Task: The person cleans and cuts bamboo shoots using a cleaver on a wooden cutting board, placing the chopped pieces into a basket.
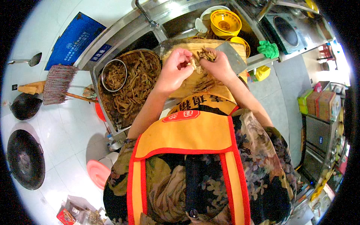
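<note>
My right hand (218, 67) grips a bunch of brown fibrous strips (207, 54) above a wooden chopping board (180, 89). Beside it my left hand (175, 71) is curled, with thumb and fingertips pinching a pale strip (192, 63). A cleaver's broad blade (235, 59) shows just right of my right hand; its handle is hidden, and contact with the hand cannot be judged. More loose strips (206, 83) lie on the board's near side. To the left, a woven basket (152, 54) holds many similar strips (135, 84) and a round metal bowl (126, 70) partly filled with them.
Yellow bowls (225, 24) and a white perforated utensil (200, 26) sit in the sink behind the board. A faucet (153, 23) stands at the back. Right are a green cloth (267, 49) and a cooktop (285, 31); a mop (59, 84) hangs left.
</note>
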Demonstrator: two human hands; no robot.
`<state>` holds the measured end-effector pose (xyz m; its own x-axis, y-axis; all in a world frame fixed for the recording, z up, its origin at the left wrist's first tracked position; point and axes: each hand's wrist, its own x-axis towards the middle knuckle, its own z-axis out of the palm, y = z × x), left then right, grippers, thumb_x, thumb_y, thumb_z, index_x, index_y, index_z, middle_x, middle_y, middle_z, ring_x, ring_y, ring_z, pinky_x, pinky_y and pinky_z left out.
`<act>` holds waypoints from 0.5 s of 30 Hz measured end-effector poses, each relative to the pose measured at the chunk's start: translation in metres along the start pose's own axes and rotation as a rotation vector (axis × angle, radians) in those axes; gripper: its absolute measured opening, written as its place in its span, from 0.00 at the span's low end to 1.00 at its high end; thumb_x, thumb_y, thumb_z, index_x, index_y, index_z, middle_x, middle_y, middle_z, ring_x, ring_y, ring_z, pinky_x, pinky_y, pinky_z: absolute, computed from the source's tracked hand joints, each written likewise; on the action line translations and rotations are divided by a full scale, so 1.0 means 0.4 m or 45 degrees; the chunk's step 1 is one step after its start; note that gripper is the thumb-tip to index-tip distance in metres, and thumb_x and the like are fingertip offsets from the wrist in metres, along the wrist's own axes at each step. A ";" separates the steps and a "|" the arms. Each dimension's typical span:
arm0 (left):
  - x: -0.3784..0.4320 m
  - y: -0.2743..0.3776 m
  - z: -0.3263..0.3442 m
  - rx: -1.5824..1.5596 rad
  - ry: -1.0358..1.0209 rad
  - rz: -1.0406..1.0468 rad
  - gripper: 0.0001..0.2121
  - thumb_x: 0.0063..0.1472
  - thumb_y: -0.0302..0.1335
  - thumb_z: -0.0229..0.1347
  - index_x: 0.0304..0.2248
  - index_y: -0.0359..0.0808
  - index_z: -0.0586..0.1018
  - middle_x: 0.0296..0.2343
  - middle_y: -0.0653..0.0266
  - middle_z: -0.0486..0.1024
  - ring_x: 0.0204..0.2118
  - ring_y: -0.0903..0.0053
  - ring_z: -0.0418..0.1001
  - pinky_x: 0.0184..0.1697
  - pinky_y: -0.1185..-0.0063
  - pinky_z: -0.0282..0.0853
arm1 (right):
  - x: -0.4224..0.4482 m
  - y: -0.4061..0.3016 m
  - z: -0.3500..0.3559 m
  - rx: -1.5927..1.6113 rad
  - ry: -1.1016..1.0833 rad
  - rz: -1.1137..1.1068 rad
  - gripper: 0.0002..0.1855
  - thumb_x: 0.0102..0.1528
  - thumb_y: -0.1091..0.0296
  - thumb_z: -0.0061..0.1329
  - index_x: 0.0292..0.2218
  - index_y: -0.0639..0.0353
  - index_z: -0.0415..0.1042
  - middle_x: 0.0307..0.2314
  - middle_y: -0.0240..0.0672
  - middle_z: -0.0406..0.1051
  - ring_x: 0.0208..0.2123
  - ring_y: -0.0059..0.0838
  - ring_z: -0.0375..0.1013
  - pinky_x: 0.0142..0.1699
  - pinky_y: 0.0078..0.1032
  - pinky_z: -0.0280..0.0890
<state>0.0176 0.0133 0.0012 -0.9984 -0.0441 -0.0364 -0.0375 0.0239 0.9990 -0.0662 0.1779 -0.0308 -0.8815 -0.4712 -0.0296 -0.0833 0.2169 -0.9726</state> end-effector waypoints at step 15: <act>0.023 0.024 -0.022 0.202 0.070 0.117 0.09 0.54 0.19 0.52 0.37 0.32 0.75 0.34 0.65 0.73 0.35 0.79 0.71 0.41 0.80 0.67 | -0.010 -0.006 0.017 0.702 -0.180 0.125 0.10 0.52 0.76 0.46 0.38 0.65 0.72 0.31 0.32 0.74 0.32 0.21 0.72 0.38 0.20 0.67</act>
<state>0.0085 0.0043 0.0108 -0.9942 -0.0887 0.0602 0.0428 0.1870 0.9814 -0.0593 0.1733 -0.0300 -0.7992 -0.5891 -0.1190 0.2834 -0.1947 -0.9390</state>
